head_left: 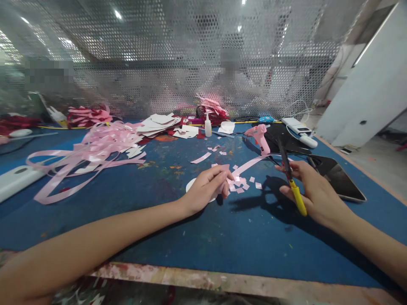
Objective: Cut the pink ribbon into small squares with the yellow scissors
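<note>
My left hand rests on the blue table, fingers pinched on the end of a pink ribbon strip that runs up and to the right. A white round disc peeks out under that hand. My right hand is closed round scissors with yellow handles, blades pointing away towards the ribbon. Several small pink ribbon squares lie between the two hands.
A big tangle of pink ribbon lies at left, white paper pieces and a glue bottle at the back. A pink glue gun, a tablet and a power bank sit at right. Behind a perforated screen sits another person.
</note>
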The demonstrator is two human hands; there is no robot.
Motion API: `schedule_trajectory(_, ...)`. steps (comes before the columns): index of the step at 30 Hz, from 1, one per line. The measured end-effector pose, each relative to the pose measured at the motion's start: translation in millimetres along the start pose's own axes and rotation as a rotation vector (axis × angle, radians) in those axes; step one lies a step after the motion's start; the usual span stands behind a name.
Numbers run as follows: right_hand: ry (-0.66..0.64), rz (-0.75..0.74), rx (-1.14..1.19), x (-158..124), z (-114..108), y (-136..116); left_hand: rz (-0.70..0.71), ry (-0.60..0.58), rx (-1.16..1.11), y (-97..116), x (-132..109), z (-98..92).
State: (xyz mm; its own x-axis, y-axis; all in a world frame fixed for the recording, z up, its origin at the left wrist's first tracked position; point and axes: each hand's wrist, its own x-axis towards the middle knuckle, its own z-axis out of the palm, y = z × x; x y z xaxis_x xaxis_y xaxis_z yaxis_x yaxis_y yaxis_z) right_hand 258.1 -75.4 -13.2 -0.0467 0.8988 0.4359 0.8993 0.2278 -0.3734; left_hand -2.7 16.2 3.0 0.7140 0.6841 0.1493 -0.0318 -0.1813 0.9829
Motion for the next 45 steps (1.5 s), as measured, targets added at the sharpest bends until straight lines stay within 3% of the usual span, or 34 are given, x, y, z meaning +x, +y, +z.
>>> schedule_trajectory(14,-0.173,-0.089,-0.228,-2,1,-16,-0.010,-0.011,0.101,1,-5,1.6)
schedule_trajectory(24,-0.106,-0.244,-0.322,-3,-1,-19,0.005,0.002,0.221,1,-8,0.1)
schedule_trajectory(35,-0.120,-0.286,-0.317,-5,3,-15,-0.009,-0.012,0.333,5,-7,-0.2)
schedule_trajectory(45,-0.093,-0.332,-0.308,-7,6,-12,-0.039,-0.027,0.276,3,-6,0.3)
